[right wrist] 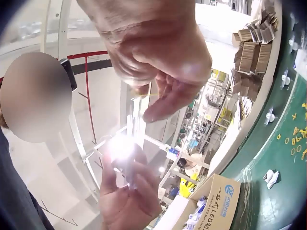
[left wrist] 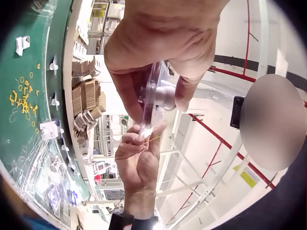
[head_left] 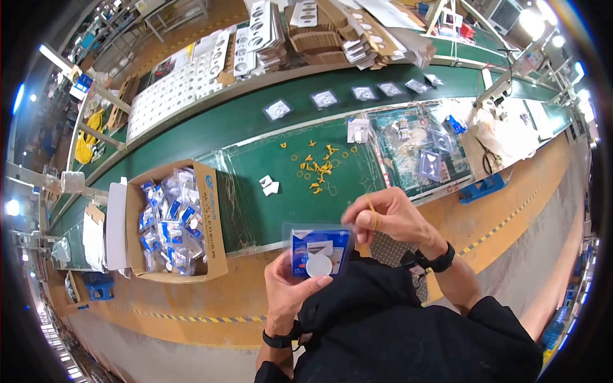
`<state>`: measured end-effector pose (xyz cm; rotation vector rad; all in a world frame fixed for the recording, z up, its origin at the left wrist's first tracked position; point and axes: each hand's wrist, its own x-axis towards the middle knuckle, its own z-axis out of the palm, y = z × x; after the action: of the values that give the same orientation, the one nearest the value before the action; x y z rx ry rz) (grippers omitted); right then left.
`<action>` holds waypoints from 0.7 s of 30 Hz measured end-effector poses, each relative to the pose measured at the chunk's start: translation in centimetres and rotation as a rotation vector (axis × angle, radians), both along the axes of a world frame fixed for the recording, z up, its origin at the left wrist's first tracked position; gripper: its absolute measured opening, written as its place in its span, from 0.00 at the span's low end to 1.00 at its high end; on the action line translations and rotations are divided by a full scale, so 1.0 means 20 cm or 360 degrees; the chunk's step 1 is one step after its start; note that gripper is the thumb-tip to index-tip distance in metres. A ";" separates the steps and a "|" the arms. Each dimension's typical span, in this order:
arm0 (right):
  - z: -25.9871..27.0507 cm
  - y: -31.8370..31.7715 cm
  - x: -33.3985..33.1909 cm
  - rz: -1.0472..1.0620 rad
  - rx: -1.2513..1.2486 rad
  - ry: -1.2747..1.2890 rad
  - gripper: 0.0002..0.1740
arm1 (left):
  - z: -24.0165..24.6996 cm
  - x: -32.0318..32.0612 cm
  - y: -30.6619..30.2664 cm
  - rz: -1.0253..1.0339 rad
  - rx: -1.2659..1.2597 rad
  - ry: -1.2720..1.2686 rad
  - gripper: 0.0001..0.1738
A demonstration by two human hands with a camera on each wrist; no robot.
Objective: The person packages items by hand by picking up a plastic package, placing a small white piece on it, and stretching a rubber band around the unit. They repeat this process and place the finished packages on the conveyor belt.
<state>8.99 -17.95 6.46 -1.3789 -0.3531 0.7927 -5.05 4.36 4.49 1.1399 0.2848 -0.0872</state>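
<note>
The left hand [head_left: 288,290] pinches a clear plastic package [head_left: 319,250] with a blue card and a round white piece inside, thumb on its front. In the left wrist view the package [left wrist: 152,96] is seen edge-on between thumb and fingers. Beside the package's upper right corner, the right hand [head_left: 399,220] has a thin yellow band [head_left: 373,214] at its curled fingers. That yellow band [left wrist: 152,140] also shows at the fingers in the left wrist view. Whether the right fingertips touch the package cannot be told.
Yellow pieces [head_left: 322,167] lie scattered on the green table [head_left: 255,210], near small white pieces [head_left: 269,186]. A cardboard box [head_left: 214,223] of packages stands at the left. Several packages [head_left: 324,99] line the back strip. Clutter and a cloth [head_left: 504,137] lie at the right.
</note>
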 end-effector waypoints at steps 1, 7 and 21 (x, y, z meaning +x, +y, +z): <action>0.03 -0.04 0.04 0.0181 -0.0126 -0.0021 0.20 | 0.04 0.00 -0.04 -0.0041 -0.0051 0.0032 0.29; 0.34 0.00 0.12 0.0833 -0.0456 -0.0894 0.30 | 0.12 0.01 -0.17 -0.0583 0.0439 -0.0055 0.28; 0.31 0.00 -0.07 -0.0014 -0.0072 -0.1060 0.16 | 0.09 0.02 -0.02 -0.0136 -0.0371 -0.0107 0.37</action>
<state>7.60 -17.98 12.70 -1.6643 -0.8463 0.3121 -4.56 3.94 6.22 0.9211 0.1612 -0.1535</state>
